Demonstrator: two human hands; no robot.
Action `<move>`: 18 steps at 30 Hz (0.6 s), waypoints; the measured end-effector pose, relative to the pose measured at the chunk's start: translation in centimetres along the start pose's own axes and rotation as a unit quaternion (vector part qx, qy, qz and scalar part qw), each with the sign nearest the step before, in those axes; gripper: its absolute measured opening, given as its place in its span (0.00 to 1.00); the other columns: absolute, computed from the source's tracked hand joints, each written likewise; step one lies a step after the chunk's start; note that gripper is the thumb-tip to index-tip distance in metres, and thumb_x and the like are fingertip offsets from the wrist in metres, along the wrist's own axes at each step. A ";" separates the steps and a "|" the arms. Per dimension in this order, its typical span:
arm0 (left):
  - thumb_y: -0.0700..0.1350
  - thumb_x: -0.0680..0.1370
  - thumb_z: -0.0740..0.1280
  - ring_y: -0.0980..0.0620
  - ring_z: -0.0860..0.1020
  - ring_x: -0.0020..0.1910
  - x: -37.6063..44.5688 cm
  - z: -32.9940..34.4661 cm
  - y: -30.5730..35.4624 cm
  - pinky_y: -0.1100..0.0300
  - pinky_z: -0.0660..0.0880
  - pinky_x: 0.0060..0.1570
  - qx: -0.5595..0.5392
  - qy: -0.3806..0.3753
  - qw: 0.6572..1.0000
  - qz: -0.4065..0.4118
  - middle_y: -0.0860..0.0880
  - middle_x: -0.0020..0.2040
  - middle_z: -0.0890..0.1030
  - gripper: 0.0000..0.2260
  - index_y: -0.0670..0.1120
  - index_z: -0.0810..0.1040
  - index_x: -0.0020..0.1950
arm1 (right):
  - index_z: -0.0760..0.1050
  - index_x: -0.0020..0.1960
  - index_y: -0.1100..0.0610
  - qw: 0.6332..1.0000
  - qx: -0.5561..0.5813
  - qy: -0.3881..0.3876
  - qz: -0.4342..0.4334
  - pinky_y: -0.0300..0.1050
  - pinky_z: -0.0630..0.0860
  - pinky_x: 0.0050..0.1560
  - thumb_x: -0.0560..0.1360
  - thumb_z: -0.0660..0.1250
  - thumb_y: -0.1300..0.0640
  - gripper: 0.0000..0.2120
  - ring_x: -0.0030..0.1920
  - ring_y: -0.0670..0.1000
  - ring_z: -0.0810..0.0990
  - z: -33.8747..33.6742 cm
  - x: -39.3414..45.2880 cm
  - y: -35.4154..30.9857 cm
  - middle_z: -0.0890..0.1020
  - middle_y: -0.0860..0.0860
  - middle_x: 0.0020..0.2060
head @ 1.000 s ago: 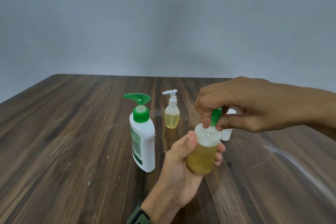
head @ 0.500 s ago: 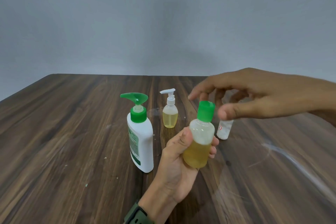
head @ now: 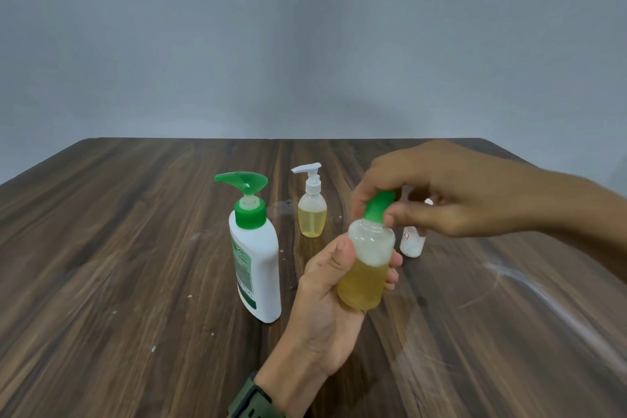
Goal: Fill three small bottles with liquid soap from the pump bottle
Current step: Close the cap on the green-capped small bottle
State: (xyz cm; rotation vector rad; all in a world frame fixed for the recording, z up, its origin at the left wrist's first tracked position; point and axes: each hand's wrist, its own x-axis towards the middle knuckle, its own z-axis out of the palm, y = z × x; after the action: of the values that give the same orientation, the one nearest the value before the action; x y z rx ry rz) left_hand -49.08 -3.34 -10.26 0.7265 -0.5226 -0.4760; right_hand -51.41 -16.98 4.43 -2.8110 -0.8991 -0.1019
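Above grained wood, hands (head: pixel 325 295) grip clear bottle (head: pixel 368 268) – ribbed green cap (head: pixel 378 207)

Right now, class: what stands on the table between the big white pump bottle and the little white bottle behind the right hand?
In the head view, the small pump bottle of yellow soap stands there, slightly farther back.

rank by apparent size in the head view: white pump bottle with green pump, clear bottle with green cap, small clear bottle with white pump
1. White pump bottle with green pump.
2. Clear bottle with green cap, though held nearer the camera, which inflates it.
3. Small clear bottle with white pump, farthest back.
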 end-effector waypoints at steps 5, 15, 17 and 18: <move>0.59 0.64 0.74 0.51 0.80 0.37 0.0 -0.2 -0.1 0.60 0.77 0.39 0.026 0.018 0.999 0.014 0.44 0.39 0.83 0.21 0.44 0.83 0.47 | 0.68 0.35 0.51 0.992 -0.114 0.044 0.010 0.36 0.65 0.31 0.72 0.55 0.33 0.21 0.29 0.48 0.71 1.1 0.7 -0.6 0.73 0.48 0.24; 0.59 0.62 0.75 0.50 0.79 0.35 -0.1 -0.1 0.0 0.61 0.77 0.38 0.015 0.023 0.999 0.020 0.43 0.39 0.83 0.24 0.41 0.83 0.47 | 0.74 0.54 0.45 0.992 0.101 0.025 0.078 0.35 0.73 0.40 0.72 0.51 0.37 0.20 0.44 0.39 0.77 -0.1 0.5 -0.1 0.79 0.42 0.45; 0.59 0.61 0.76 0.51 0.79 0.35 -0.1 -0.1 0.1 0.61 0.77 0.38 0.013 0.025 0.999 0.020 0.43 0.39 0.83 0.24 0.42 0.83 0.46 | 0.74 0.57 0.46 0.991 0.130 -0.020 0.021 0.32 0.74 0.44 0.73 0.62 0.51 0.13 0.50 0.42 0.77 -0.6 0.1 0.0 0.78 0.41 0.50; 0.60 0.61 0.76 0.51 0.80 0.36 -0.1 -0.1 0.1 0.61 0.77 0.38 0.014 0.025 0.999 0.020 0.43 0.39 0.83 0.24 0.43 0.83 0.46 | 0.76 0.55 0.48 0.994 0.111 -0.023 0.007 0.32 0.74 0.42 0.73 0.64 0.55 0.12 0.49 0.43 0.77 -0.4 0.1 0.0 0.78 0.43 0.50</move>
State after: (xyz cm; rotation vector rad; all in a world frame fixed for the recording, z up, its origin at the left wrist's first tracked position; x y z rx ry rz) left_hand -49.06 -3.21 -10.29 0.7522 -0.4979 -0.4128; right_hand -51.27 -17.02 4.82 -2.6229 -0.8433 0.0623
